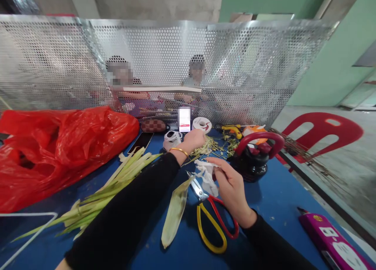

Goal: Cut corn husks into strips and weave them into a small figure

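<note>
My right hand [230,183] pinches a crumpled white tissue [208,178] between thumb and fingers. Farther forward, my left hand [194,140], with a gold bangle at the wrist, is curled down at the edge of a pile of dry plant scraps [213,144]; its fingertips are hidden. Below the tissue lie scissors [202,195] with one yellow and one red handle, their blades partly apart. A pale green husk leaf [175,217] rests left of them. More long husk leaves [108,191] are heaped beyond my left sleeve.
A red plastic bag [67,148] covers the left side. A lit phone [184,119], a white spool [202,124] and a black pot-like object with a red handle [253,160] stand farther back. A purple power strip [331,238] lies right. Two people sit behind the perforated metal screen [164,46].
</note>
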`<state>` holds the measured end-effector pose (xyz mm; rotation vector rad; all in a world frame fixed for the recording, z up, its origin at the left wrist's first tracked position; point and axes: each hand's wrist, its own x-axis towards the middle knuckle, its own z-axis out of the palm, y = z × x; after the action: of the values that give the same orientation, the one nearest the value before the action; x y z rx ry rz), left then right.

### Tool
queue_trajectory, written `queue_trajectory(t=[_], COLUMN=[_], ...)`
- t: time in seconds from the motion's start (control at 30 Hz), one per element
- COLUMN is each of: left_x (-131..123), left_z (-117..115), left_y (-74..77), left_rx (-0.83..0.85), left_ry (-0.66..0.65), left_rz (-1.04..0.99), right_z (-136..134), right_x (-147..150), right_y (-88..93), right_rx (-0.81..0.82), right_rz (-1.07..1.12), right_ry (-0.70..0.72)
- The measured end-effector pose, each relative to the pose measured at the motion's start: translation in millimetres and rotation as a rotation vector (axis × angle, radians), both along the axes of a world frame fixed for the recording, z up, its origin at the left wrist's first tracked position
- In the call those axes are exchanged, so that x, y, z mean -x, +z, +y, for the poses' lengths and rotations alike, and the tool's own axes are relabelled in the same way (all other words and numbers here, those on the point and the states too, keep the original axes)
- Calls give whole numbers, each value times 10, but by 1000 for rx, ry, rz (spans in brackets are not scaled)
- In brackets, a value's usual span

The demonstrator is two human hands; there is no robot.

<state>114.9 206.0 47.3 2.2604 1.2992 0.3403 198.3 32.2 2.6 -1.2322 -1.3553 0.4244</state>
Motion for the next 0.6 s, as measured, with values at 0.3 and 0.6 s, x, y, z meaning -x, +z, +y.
queue_trajectory(t=[0.3, 0.6], left_x=[440, 236], left_z=[-413, -280], left_y=[-278, -37], left_rx=[-42, -256], left_ry=[41, 32], left_rz=[501, 424], right_z=[-104, -106], right_x=[-227, -167], right_y=[270, 179], right_rx=[43, 242], right_rz=[434, 498], right_ry=[-132, -81])
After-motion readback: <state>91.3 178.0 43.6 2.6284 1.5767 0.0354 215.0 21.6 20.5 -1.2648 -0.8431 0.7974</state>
